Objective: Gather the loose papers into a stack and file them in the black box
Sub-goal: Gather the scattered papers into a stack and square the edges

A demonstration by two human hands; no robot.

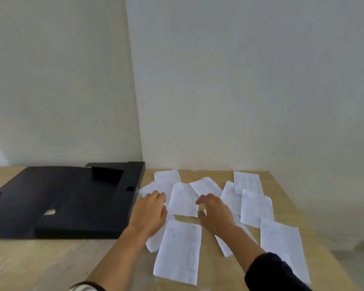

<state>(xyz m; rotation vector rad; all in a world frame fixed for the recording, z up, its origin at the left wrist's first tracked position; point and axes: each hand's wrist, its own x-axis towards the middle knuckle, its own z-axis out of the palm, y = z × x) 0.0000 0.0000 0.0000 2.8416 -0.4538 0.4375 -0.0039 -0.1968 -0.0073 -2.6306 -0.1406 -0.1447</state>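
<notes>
Several loose white papers (179,248) with faint print lie scattered over the right half of the wooden table (51,263), some overlapping. The black box (72,198) lies opened flat on the left, its lid spread out. My left hand (149,213) hovers flat over the papers beside the box's right edge, fingers apart. Reaching from the lower right, my right hand (214,213) has curled fingers spread just over a middle sheet (184,199). Neither hand holds a paper.
Two pale walls meet in a corner right behind the table. The table's right edge runs diagonally past the outermost papers (282,244). Bare wood shows in front of the box at lower left.
</notes>
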